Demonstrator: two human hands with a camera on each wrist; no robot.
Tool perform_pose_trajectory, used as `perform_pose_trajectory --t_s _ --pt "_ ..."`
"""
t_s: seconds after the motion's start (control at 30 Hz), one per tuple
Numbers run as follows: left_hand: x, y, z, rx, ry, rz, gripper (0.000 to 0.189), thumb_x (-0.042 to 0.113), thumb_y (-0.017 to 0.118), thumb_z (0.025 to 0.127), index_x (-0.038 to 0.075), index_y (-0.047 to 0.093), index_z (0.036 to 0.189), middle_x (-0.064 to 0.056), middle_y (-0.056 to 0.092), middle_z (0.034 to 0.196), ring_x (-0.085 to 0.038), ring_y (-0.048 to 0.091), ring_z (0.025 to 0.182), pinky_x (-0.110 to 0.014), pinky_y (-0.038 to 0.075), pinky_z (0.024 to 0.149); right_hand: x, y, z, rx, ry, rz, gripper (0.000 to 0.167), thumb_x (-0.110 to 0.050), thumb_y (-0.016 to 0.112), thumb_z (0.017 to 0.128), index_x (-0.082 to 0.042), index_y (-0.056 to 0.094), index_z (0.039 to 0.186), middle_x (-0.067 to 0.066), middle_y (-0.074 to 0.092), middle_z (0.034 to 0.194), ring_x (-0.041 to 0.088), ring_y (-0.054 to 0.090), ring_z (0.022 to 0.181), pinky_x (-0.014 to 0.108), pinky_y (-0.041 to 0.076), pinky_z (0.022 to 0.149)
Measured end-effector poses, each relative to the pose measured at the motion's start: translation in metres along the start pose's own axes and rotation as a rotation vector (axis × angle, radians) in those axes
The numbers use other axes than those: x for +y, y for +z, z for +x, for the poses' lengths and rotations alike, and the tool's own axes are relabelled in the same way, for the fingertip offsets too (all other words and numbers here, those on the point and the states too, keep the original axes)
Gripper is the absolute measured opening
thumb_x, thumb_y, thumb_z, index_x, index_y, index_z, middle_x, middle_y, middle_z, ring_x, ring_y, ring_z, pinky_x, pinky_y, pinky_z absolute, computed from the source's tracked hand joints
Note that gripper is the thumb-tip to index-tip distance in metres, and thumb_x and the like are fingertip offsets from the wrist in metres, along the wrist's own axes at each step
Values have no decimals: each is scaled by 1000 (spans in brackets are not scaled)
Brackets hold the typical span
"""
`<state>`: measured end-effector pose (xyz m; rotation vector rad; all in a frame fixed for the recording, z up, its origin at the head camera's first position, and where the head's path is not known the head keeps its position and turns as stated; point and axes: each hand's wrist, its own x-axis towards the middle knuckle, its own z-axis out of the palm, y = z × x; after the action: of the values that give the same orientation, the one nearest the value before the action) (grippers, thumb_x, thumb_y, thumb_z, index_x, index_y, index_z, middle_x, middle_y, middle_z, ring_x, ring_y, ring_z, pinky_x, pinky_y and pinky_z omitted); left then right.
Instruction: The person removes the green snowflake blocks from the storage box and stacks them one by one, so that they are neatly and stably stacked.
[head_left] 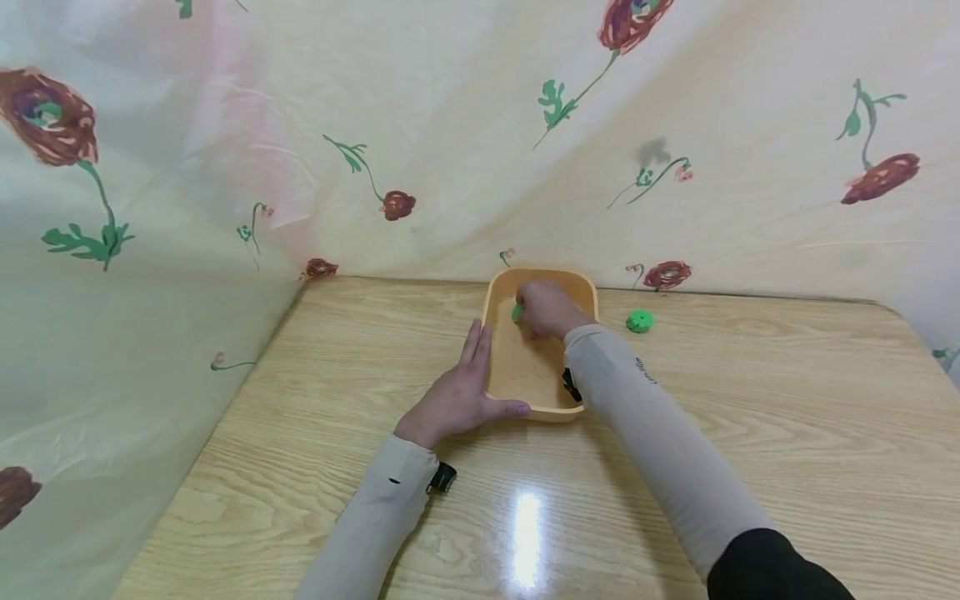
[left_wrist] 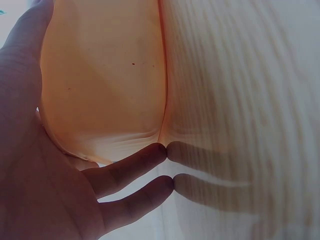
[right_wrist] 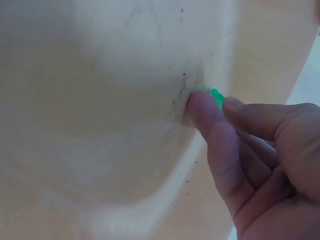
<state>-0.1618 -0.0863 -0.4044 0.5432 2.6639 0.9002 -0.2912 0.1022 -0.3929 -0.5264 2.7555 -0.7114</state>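
Observation:
An orange plastic tray [head_left: 536, 367] with rounded corners lies on the table near the wall. Against its near left corner rests my left hand [head_left: 459, 396], fingers straight along the left side and thumb on the near rim. In the left wrist view, two fingertips of this hand [left_wrist: 55, 185] touch the tabletop beside the tray [left_wrist: 107, 75]. Inside the tray's far part, my right hand [head_left: 551, 308] pinches a small green piece [head_left: 517, 312]. The right wrist view shows the green piece [right_wrist: 217, 97] between thumb and index finger, mostly hidden, its visible edge bumpy.
A green round piece with a notched rim [head_left: 640, 321] lies on the wooden table [head_left: 750, 400], right of the tray. Flower-printed cloth [head_left: 450, 125] hangs behind the table and along its left side. Dark specks mark the tray's inside.

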Motion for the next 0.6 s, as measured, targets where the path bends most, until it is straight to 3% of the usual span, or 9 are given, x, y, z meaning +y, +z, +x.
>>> perform_pose_trajectory --t_s 0.17,0.27,0.47,0.6 --pt "2 -2 0 1 -3 -1 134 74 71 77 11 -12 161 6 -28 163 -35 59 118 -36 51 90 -7 -5 -6 -20 -61 -166 40 12 65 84 8 66 124 22 67 118 36 59 107 45 48 96" --pt "4 -3 0 1 -9 -12 134 74 72 77 12 -12 161 7 -28 163 -34 58 120 -37 51 92 -10 -7 -7 -27 -72 -182 37 10 62 89 7 65 125 22 66 119 37 58 111 46 46 99" --pt "5 -3 0 2 -10 -21 134 75 71 76 14 -13 161 7 -28 163 -32 60 114 -36 51 90 -8 -11 -7 3 -87 -126 22 1 61 96 8 67 116 17 68 104 31 59 94 43 49 87" --pt "6 -3 1 -3 -26 -19 133 74 71 77 13 -12 161 7 -28 163 -31 61 111 -37 51 91 -7 -12 -7 27 -99 -22 13 -6 64 96 3 65 105 11 66 89 25 60 80 37 52 74"
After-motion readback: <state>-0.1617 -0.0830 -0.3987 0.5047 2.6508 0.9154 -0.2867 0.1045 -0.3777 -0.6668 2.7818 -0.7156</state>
